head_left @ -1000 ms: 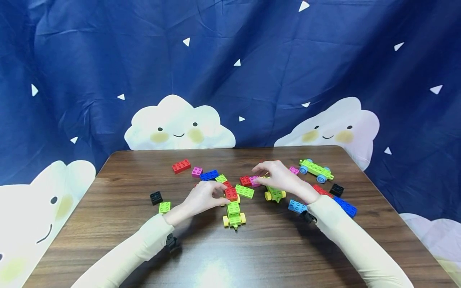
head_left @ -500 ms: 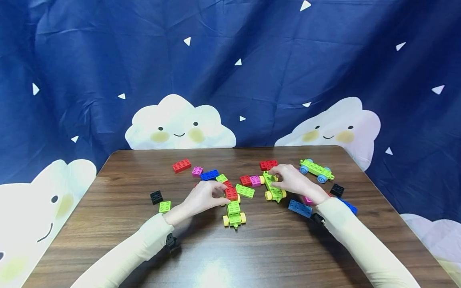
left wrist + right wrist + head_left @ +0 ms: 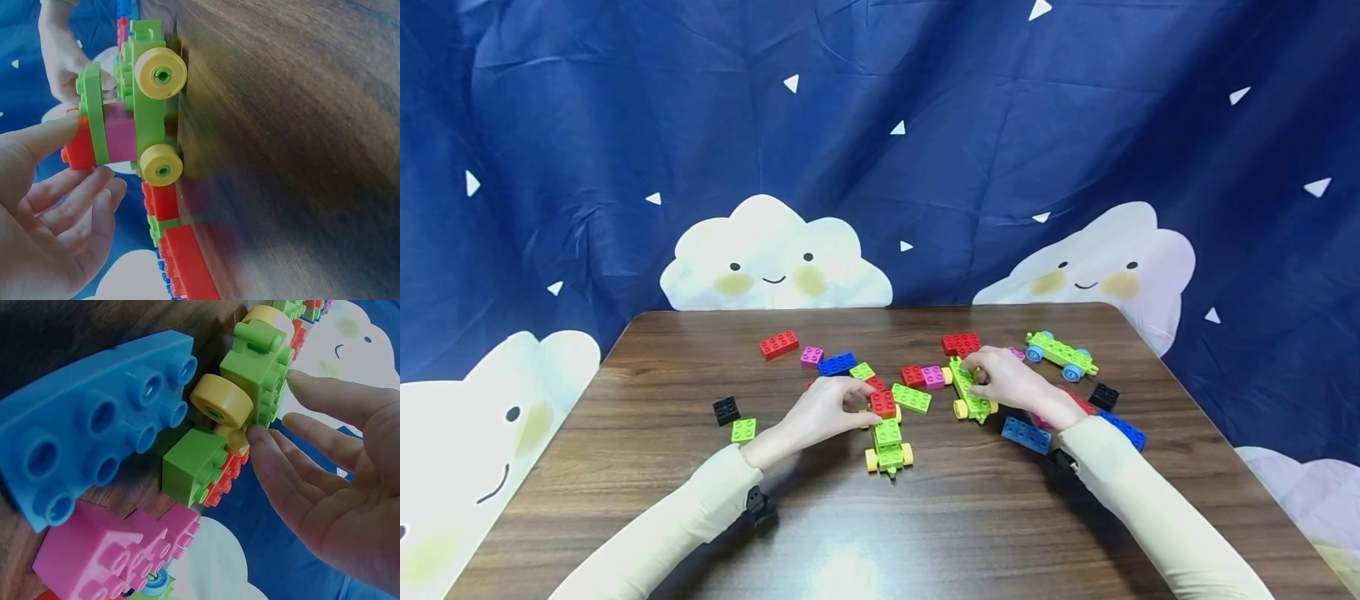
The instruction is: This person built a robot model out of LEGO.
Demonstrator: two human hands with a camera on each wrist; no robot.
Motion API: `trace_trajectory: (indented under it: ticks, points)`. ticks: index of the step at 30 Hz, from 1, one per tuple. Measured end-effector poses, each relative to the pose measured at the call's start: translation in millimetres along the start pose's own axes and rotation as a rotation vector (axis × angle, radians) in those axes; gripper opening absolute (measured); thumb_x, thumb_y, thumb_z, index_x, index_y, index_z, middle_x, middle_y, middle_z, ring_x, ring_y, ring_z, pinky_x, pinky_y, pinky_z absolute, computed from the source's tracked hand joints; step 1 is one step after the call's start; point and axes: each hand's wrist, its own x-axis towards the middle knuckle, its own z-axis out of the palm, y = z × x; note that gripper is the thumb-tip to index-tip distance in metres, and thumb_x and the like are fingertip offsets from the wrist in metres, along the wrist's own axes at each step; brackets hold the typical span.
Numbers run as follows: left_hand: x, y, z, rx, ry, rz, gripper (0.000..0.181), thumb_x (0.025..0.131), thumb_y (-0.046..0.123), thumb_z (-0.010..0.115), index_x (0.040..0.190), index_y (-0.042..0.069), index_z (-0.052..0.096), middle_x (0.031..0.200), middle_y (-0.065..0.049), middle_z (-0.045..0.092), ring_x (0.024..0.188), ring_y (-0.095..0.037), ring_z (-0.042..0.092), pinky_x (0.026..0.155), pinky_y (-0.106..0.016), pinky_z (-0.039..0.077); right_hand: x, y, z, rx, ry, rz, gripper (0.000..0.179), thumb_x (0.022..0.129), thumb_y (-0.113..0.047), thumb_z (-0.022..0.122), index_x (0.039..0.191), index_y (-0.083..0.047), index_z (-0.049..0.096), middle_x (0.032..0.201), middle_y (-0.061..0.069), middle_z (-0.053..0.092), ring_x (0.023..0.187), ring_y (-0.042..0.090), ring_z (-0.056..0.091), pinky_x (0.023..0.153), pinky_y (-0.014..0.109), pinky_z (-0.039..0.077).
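My left hand (image 3: 827, 408) pinches the red brick (image 3: 882, 404) on top of a small built car. In the left wrist view, under that red brick (image 3: 81, 145) come a green plate (image 3: 95, 115), a pink brick (image 3: 120, 132) and a green car base (image 3: 150, 112) with yellow wheels. My right hand (image 3: 1003, 379) is at a second green car base (image 3: 972, 402), also yellow-wheeled. The right wrist view has my thumb by the studs of this car base (image 3: 253, 369) and my fingertips at its side by the wheel (image 3: 222, 400).
Between the cars lies a green brick (image 3: 912, 397), with a red brick (image 3: 912, 376) and a pink brick (image 3: 933, 377) behind. A blue brick (image 3: 1026, 435) sits beneath my right wrist. A blue-wheeled car base (image 3: 1060, 354) stands back right; a black brick (image 3: 726, 410) lies left.
My right hand has shifted right and down onto the second car base, uncovering the red brick behind it. My left hand keeps its hold on the red brick.
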Motion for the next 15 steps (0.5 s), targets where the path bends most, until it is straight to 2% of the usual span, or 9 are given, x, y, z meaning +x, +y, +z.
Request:
trace_trajectory:
  ticks: [9,15]
  points:
    - [0.2,-0.7,0.2,-0.001,0.008,0.012,0.036,0.083,0.036,0.079,0.109,0.012,0.074,0.103,-0.005,0.077,0.087,-0.016,0.071,0.078,-0.029,0.057,-4.0,-2.4,-0.2,0.047,-0.01,0.028,0.036,0.082,-0.006,0.078,0.113,0.007,0.066,0.108,0.024,0.065,0.081,0.025,0.068,0.072,0.035,0.059]
    - [-0.1,-0.4,0.2,0.001,0.015,0.017,0.036,0.082,0.034,0.08,0.109,0.011,0.074,0.103,-0.004,0.077,0.087,-0.015,0.071,0.078,-0.027,0.056,-3.6,-2.1,-1.1,0.033,-0.014,0.027,0.039,0.082,-0.007,0.078,0.116,0.008,0.065,0.117,0.026,0.062,0.083,0.025,0.069,0.075,0.036,0.06]
